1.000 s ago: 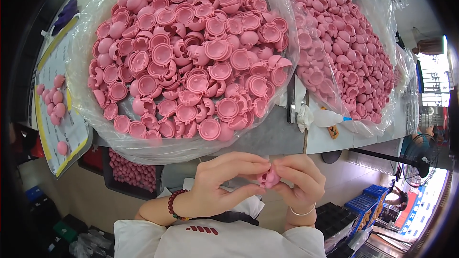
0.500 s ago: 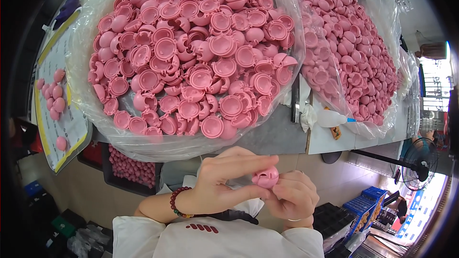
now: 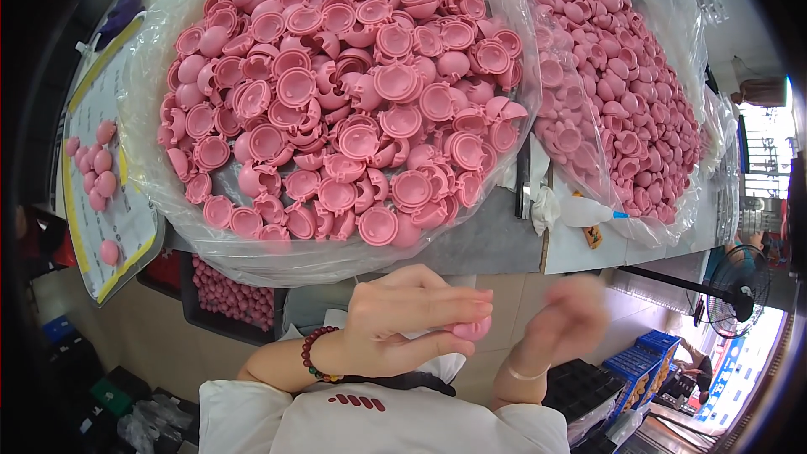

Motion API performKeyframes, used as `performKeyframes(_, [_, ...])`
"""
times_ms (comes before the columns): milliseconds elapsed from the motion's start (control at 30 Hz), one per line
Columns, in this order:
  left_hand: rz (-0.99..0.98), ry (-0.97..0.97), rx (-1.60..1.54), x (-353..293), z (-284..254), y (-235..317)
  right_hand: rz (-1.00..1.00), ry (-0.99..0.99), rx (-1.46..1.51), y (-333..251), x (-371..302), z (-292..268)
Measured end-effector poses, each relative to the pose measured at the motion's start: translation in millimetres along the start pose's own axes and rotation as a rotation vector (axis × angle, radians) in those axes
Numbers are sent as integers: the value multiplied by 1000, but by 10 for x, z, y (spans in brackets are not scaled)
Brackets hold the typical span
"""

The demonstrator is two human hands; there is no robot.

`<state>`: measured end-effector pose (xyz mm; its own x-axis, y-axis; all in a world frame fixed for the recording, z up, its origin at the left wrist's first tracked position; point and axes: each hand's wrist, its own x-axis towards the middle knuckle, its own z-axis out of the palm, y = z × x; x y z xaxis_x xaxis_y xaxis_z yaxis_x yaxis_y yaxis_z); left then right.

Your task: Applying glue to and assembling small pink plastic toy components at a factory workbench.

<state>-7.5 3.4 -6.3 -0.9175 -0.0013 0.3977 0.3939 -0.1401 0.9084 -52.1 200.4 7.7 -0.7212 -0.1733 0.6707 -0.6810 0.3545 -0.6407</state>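
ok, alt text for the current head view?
A person's left hand pinches a small pink plastic piece; the blurred right hand is apart from it. Beyond lie two large heaps of pink half-shells in clear plastic on a grey table.

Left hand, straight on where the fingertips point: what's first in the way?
Likely the right hand: it sits across a gap, in line with the left hand's fingertips and the pink ball they hold. It's blurred and depth is unclear, so a miss is possible.
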Motion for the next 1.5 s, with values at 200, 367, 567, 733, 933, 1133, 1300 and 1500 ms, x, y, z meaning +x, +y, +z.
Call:
performKeyframes(200, [-261, -18, -580, -61, 3, -47, 204, 177, -179, 555, 390, -58])
performKeyframes(367, [-392, -69, -1035, -95, 34, -55, 305, -10, -448, 613, 367, -148])
performKeyframes(567, [-662, -25, -1080, -22, 2, 75, 326, 247, 111, 464, 348, 75])
performKeyframes(733, [-598, -41, -1063, -74, -60, 49, 425, 204, 283, 524, 300, 10])
performKeyframes(933, [-320, -523, -408, 26, -699, 304, 467, 200, 185, 507, 265, -20])
performKeyframes(1133, [-172, 885, 1062, -381, -1687, 812, 479, 212, 111, 422, 298, 66])
performKeyframes(1300, [10, 916, 1477, -197, -1650, 784, 480, 213, 88, 432, 290, 72])
performKeyframes(1500, [-264, 412, 1578, -172, -1339, 656, 475, 191, 173, 431, 278, 10])
